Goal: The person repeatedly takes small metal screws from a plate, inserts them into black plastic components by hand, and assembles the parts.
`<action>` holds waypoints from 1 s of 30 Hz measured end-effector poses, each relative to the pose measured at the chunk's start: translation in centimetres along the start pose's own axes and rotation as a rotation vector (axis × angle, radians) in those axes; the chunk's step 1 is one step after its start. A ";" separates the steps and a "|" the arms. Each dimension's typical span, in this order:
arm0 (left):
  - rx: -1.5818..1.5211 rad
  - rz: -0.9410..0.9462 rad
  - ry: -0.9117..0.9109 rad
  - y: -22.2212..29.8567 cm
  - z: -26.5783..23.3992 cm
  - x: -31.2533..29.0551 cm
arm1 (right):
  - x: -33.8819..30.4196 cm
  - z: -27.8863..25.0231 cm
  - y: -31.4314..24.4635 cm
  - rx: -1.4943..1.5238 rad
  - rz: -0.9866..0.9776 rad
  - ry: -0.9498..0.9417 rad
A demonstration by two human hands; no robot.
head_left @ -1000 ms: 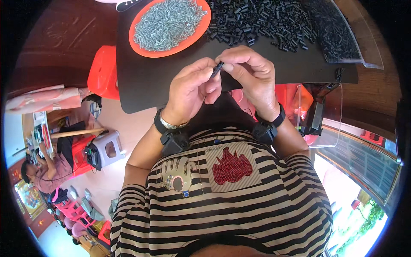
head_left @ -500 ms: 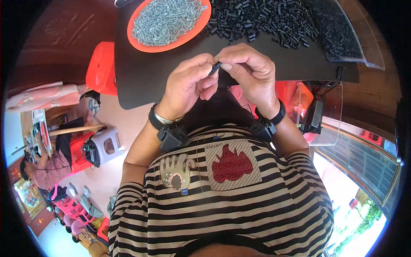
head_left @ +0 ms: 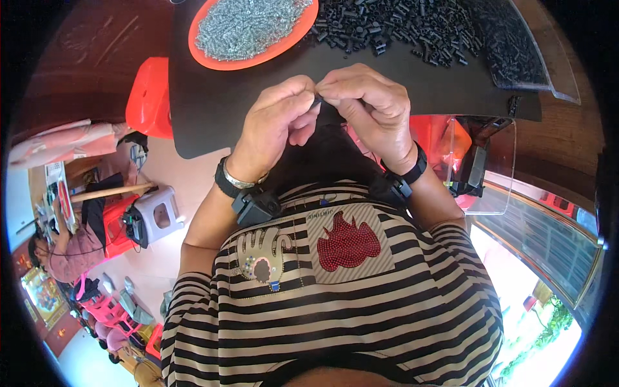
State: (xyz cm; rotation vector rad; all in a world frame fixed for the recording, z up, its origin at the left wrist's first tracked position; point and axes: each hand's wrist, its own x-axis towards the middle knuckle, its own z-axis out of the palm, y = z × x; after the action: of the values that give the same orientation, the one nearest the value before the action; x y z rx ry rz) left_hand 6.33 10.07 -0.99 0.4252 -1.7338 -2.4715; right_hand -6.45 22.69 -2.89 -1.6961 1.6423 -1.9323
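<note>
Near the front edge of the dark table, my two hands meet at the fingertips. Thumb and fingers of my left hand (head_left: pixel 274 116) pinch a small black plastic part (head_left: pixel 316 101), of which only a short piece shows. My right hand (head_left: pixel 374 109) is closed in a pinch right against the part's upper end; its fingertips hide whatever lies between them. Beyond my left hand is an orange plate (head_left: pixel 242 65) heaped with small silvery metal springs (head_left: pixel 248 29). A wide pile of short black tubular parts (head_left: pixel 400 29) spreads beyond my right hand.
A clear plastic sheet or tray (head_left: pixel 549 80) edges the pile at right. Below the table's right side hangs a clear bin (head_left: pixel 496 187) beside red plastic. A red stool (head_left: pixel 149 100) stands left; farther left, another person (head_left: pixel 71 255) sits near a grey stool (head_left: pixel 164 216).
Both hands have shifted slightly left, still together. Less of the black part shows between the fingers. The whole view has moved a little.
</note>
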 end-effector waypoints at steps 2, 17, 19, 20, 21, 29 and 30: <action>-0.062 0.000 0.023 -0.2 0.2 0.1 | -0.1 0.2 0.1 0.051 0.081 0.038; -0.118 0.147 0.143 -1.5 1.3 1.1 | 0.3 1.5 -0.7 -0.274 0.156 0.078; -0.102 0.167 0.142 -1.7 1.1 1.2 | 0.3 1.6 -0.6 -0.292 0.158 0.073; -0.084 0.180 0.137 -1.8 1.1 1.2 | 0.3 1.5 -0.5 -0.310 0.132 0.072; -0.087 0.184 0.138 -1.9 1.1 1.3 | 0.3 1.4 -0.5 -0.327 0.106 0.071; -0.149 0.222 0.160 -2.3 1.2 1.6 | 0.9 1.1 -1.0 -0.460 0.010 0.009; -0.152 0.220 0.152 -2.3 1.0 1.5 | 1.1 1.1 -1.1 -0.461 -0.001 -0.015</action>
State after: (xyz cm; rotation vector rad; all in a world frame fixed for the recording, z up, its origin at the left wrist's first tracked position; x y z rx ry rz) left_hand 4.84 11.49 -3.10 0.3753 -1.4405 -2.3283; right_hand -5.45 21.74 -1.52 -1.8409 2.2090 -1.6190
